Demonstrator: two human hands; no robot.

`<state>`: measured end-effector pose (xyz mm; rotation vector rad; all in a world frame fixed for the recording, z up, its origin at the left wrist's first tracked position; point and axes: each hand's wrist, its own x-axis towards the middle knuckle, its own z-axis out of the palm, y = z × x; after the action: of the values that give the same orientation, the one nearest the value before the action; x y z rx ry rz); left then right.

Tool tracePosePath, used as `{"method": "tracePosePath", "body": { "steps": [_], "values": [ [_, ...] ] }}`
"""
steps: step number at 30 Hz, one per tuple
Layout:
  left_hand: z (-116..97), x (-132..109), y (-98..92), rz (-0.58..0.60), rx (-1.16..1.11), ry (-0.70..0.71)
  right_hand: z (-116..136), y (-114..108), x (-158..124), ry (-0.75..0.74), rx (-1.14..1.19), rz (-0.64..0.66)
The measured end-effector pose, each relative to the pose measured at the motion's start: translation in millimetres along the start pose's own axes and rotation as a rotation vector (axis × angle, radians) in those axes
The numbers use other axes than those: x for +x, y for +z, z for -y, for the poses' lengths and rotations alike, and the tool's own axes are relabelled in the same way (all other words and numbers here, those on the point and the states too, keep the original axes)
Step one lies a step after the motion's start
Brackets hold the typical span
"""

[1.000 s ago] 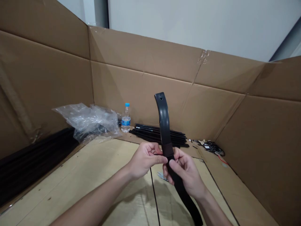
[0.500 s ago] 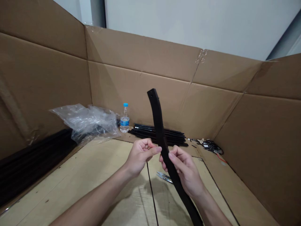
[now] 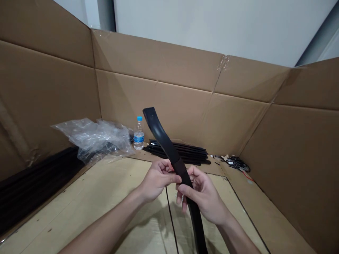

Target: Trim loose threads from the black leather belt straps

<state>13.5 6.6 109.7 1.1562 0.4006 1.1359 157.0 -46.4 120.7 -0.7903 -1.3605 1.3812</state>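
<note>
The left hand (image 3: pixel 158 179) pinches a curved black strap (image 3: pixel 161 135) at its brown band (image 3: pixel 180 167), fingers half-curled — the right hand (image 3: pixel 202 197) closes just below, so the two grips steady it.

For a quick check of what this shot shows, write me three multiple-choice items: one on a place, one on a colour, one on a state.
1. Where does the water bottle stand?
A) In a hand
B) Between the clear plastic bag and the black bars
C) On top of the black bars

2. What colour is the bottle's cap?
A) Red
B) White
C) Blue

3. What state is the curved black strip in?
A) Held up in both hands
B) Lying on the black bars
C) Propped against the cardboard

1: B, it stands upright between them.
2: C, the cap shows blue.
3: A, the left hand and right hand grip it at its brown band.
</note>
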Motion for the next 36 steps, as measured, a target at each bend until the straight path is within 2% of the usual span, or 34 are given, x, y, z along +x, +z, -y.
{"method": "tracePosePath", "body": {
  "steps": [5,11,18,26,32,36],
  "values": [
    [0,-2,2.3,-0.044,0.039,0.009,-4,0,-1,-0.003,0.106,-0.002],
    [1,-2,6.9,-0.039,0.037,0.053,-9,6,0,0.026,0.13,-0.172],
    [2,-4,10.0,-0.039,0.09,0.058,-6,7,0,0.019,0.089,-0.24],
    [0,0,5.6,-0.209,0.106,0.053,-2,0,4,-0.05,0.152,-0.179],
    [-5,1,7.6,-0.162,0.004,0.004,-6,-13,10,-0.082,0.066,-0.127],
    [-9,0,10.4,-0.178,0.004,-0.021,-7,-19,11,-0.062,-0.011,-0.079]
  ]
}}
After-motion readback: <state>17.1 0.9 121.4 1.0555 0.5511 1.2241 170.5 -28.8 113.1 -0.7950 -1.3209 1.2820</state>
